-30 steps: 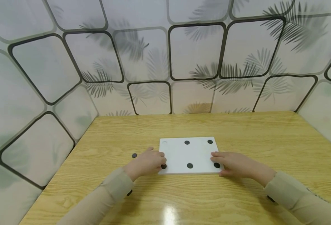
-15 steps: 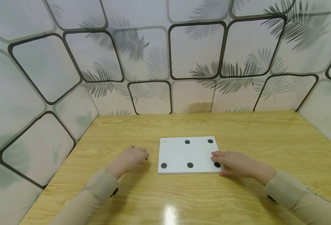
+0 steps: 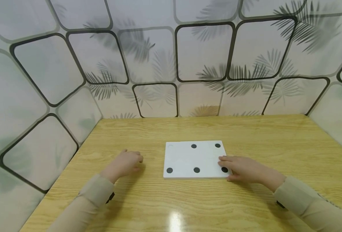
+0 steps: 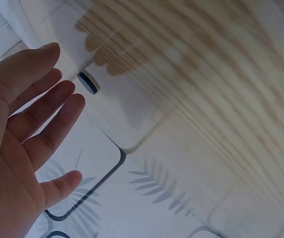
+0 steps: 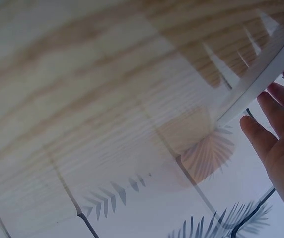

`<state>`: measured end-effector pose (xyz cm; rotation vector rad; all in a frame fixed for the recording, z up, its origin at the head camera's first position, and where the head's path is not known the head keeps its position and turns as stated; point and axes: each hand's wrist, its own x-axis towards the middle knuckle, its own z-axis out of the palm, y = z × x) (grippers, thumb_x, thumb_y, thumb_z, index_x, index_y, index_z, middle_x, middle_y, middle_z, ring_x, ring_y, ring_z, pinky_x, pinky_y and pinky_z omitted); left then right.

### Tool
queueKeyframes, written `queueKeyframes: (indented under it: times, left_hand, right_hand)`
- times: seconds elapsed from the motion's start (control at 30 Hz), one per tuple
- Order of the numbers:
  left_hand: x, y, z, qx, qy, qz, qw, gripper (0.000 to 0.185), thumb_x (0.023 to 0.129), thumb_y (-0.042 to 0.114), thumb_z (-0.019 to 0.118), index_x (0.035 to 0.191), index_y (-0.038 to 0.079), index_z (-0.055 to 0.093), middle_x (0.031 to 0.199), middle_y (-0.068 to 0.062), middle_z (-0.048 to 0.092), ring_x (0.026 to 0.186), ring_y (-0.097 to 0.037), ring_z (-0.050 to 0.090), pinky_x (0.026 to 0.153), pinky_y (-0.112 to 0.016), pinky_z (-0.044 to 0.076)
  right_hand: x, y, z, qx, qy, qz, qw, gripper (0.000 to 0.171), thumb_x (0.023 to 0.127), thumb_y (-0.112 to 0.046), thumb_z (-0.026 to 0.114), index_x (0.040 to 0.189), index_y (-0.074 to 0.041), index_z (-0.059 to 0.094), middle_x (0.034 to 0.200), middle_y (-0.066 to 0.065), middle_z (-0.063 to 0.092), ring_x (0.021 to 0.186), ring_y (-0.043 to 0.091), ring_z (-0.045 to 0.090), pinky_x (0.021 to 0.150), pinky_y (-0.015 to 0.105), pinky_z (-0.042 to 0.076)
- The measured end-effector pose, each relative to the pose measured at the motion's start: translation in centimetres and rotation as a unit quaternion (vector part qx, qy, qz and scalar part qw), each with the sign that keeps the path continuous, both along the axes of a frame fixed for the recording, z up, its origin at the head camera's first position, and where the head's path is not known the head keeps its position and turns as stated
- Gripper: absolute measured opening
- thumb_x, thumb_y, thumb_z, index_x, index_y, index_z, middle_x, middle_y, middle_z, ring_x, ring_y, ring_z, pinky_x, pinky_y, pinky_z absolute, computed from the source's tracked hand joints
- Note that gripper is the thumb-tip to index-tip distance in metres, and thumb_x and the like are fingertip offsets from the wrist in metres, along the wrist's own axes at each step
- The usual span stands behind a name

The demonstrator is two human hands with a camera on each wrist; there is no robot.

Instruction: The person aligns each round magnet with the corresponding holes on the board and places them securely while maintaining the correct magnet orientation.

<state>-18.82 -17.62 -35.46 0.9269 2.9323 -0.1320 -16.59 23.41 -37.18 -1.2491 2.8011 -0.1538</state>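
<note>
Resting flat-fingered on the white board (image 3: 192,159): right hand (image 3: 245,169); left hand (image 3: 124,163) relaxed, empty, beside a black disc (image 4: 88,82).

A pale wooden tabletop with strong brown grain (image 5: 82,74) fills most of the frame, washed out by glare across the middle. At about three o'clock the right hand (image 5: 281,134) enters from the edge, its fingers (image 5: 258,136) straight and spread loosely, pointing toward ten o'clock. Just above them, at two o'clock, runs the thin edge of a flat white rectangular board (image 5: 261,82), lying on the wood. Toward six o'clock stands a pale wall panel printed with dark rounded outlines and grey fern leaves (image 5: 132,208).
</note>
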Motion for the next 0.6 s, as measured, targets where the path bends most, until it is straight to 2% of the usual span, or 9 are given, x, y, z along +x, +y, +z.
queueKeyframes:
  times: [0.23, 0.47, 0.6]
  left_hand:
    - [-0.5, -0.4, 0.2, 0.001, -0.003, 0.018, 0.9998, 0.015, 0.077, 0.017, 0.069, 0.090, 0.012, 0.063, 0.090, -0.002, 0.058, 0.086, -0.024, 0.057, 0.086, -0.062, 0.032]
    - [-1.2, -0.2, 0.2, -0.012, 0.007, 0.042, 0.9990, 0.010, 0.078, 0.018, 0.068, 0.083, 0.012, 0.061, 0.083, -0.001, 0.056, 0.081, -0.023, 0.057, 0.087, -0.064, 0.029]
    - [-1.4, 0.1, 0.1, -0.016, 0.001, 0.062, 0.9979, 0.013, 0.078, 0.021, 0.068, 0.085, 0.012, 0.062, 0.087, -0.001, 0.057, 0.084, -0.023, 0.056, 0.090, -0.064, 0.025]
  right_hand:
    - [0.0, 0.0, 0.0, 0.000, 0.003, -0.001, 1.000, 0.051, 0.080, -0.027, 0.064, 0.121, 0.000, 0.052, 0.127, 0.019, 0.045, 0.111, 0.034, 0.046, 0.088, 0.047, 0.040]
    - [0.1, -0.1, 0.1, 0.004, -0.001, -0.007, 1.000, 0.051, 0.080, -0.028, 0.064, 0.121, -0.001, 0.052, 0.128, 0.018, 0.045, 0.112, 0.033, 0.046, 0.089, 0.046, 0.039]
    - [0.1, -0.1, 0.2, 0.001, -0.001, -0.002, 1.000, 0.051, 0.080, -0.029, 0.064, 0.121, -0.001, 0.052, 0.127, 0.018, 0.045, 0.111, 0.035, 0.046, 0.089, 0.047, 0.039]
